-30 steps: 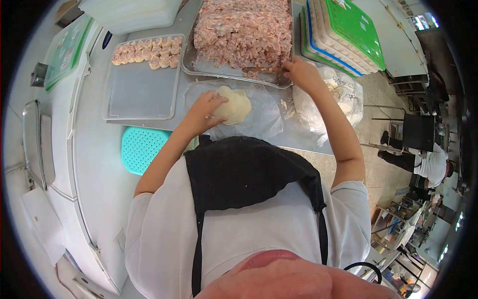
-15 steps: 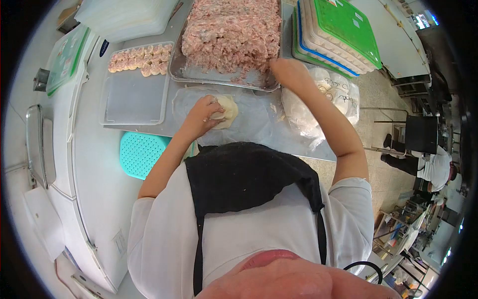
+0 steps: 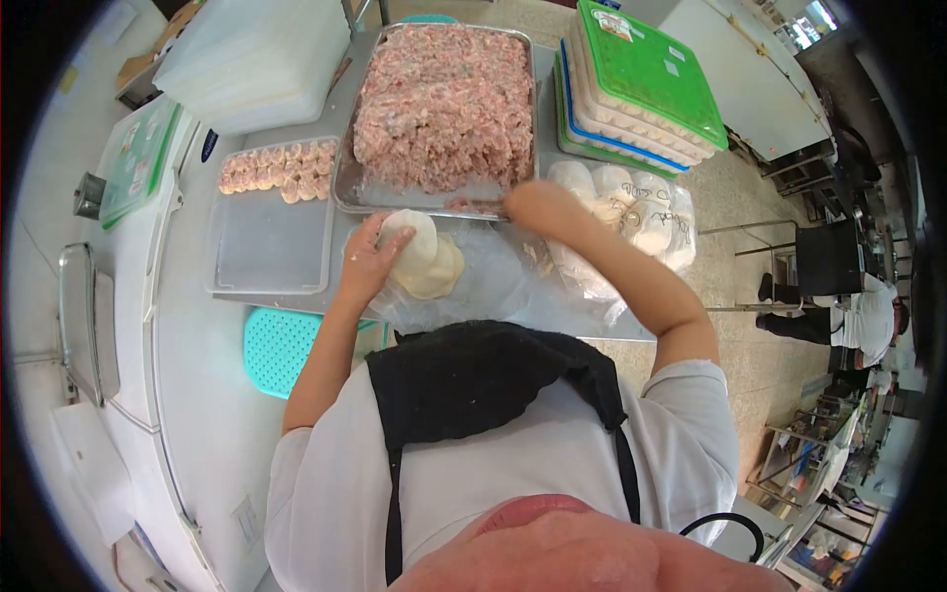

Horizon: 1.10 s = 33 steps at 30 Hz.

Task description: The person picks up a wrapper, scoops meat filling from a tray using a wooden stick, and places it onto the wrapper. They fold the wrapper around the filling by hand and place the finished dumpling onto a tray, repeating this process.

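Note:
A pale round dumpling wrapper (image 3: 409,235) is pinched in my left hand (image 3: 366,259), held up over the table. Below it, more wrappers (image 3: 437,277) lie in a small pile on clear plastic. My right hand (image 3: 543,207) is at the near right corner of the metal tray (image 3: 352,189), which bears a big mound of minced meat filling (image 3: 439,109). Its fingers are curled and turned away, so whatever they hold is hidden. To the left, filled dumplings (image 3: 281,168) sit in rows at the far end of a clear plastic tray (image 3: 268,247).
Bagged white wrapper stacks (image 3: 631,212) lie at the right. Behind them stand stacked dumpling trays with a green lid (image 3: 656,69). Stacked translucent trays (image 3: 247,69) are at back left. A turquoise perforated stool (image 3: 281,350) sits below the table edge. Another person (image 3: 860,326) is far right.
My left hand has lifted a wrapper off the pile and moved slightly left. My right hand stays by the tray corner. The camera view has shifted, so the table sits lower.

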### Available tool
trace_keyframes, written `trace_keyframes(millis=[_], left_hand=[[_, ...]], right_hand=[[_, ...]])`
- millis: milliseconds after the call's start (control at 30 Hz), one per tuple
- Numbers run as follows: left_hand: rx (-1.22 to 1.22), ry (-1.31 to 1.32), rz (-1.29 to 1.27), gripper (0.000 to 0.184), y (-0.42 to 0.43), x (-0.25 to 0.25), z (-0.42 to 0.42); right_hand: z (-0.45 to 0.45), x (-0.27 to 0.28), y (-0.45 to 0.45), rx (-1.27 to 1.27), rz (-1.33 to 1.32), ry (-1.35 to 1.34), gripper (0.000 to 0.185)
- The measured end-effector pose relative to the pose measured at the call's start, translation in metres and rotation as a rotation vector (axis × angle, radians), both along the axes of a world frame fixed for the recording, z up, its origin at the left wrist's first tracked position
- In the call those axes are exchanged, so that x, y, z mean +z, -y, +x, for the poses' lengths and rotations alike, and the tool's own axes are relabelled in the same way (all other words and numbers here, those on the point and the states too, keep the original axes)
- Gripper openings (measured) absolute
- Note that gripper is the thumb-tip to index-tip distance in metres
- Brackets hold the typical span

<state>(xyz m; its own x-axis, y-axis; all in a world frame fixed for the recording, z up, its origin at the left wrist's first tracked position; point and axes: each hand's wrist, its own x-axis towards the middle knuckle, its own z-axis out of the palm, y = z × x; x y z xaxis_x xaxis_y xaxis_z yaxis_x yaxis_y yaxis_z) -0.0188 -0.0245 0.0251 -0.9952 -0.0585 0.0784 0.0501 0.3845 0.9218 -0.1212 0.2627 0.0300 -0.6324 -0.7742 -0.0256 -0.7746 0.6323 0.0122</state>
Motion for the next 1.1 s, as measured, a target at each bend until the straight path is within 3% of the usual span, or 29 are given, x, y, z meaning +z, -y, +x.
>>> trace_keyframes(millis=[67,200,233,300,367,400,467,567,667,800,1000,1067,1100], left_hand=[[-0.051,0.004,-0.114,0.023,0.005,0.008,-0.003],[-0.207,-0.081,-0.003,0.026,0.01,0.028,-0.004],[-0.224,-0.089,0.027,0.026,0.012,0.026,-0.006],[-0.246,-0.098,0.055,0.027,0.017,0.02,-0.012],[-0.183,0.111,0.371,0.027,0.025,0.011,-0.019],[-0.185,0.116,0.374,0.027,0.03,0.009,-0.023],[-0.082,0.167,0.748,0.027,0.043,0.002,-0.028],[0.083,0.23,0.977,0.029,0.069,-0.008,-0.035],[0.192,0.208,1.051,0.033,0.077,0.006,-0.034],[0.215,0.166,1.048,0.038,0.095,-0.02,-0.044],[0.282,0.162,1.279,0.039,0.085,-0.042,-0.064],[0.245,0.233,1.3,0.038,0.067,-0.045,-0.073],[0.163,0.243,1.319,0.038,0.059,-0.046,-0.078]], right_hand=[[0.012,0.021,0.003,-0.055,0.063,-0.007,0.013],[-0.016,0.052,0.0,-0.15,0.068,-0.068,0.013],[-0.025,0.038,0.002,-0.24,0.105,-0.095,0.015],[-0.008,0.004,0.013,-0.189,0.059,-0.028,0.016],[0.01,0.005,0.026,-0.164,0.051,-0.019,0.019],[0.01,0.024,0.027,-0.166,0.053,-0.014,0.019],[0.005,0.063,0.021,-0.269,0.186,0.027,0.02],[0.001,0.046,0.003,-0.311,0.192,0.009,0.02],[0.016,0.02,0.021,-0.286,0.169,0.007,0.02],[0.021,0.005,0.046,-0.265,0.088,-0.019,0.021],[-0.002,-0.014,0.031,-0.266,-0.352,0.342,0.031],[0.008,0.005,0.04,-0.556,-0.669,0.786,0.034],[0.007,0.01,0.043,-0.556,-0.671,0.782,0.034]])
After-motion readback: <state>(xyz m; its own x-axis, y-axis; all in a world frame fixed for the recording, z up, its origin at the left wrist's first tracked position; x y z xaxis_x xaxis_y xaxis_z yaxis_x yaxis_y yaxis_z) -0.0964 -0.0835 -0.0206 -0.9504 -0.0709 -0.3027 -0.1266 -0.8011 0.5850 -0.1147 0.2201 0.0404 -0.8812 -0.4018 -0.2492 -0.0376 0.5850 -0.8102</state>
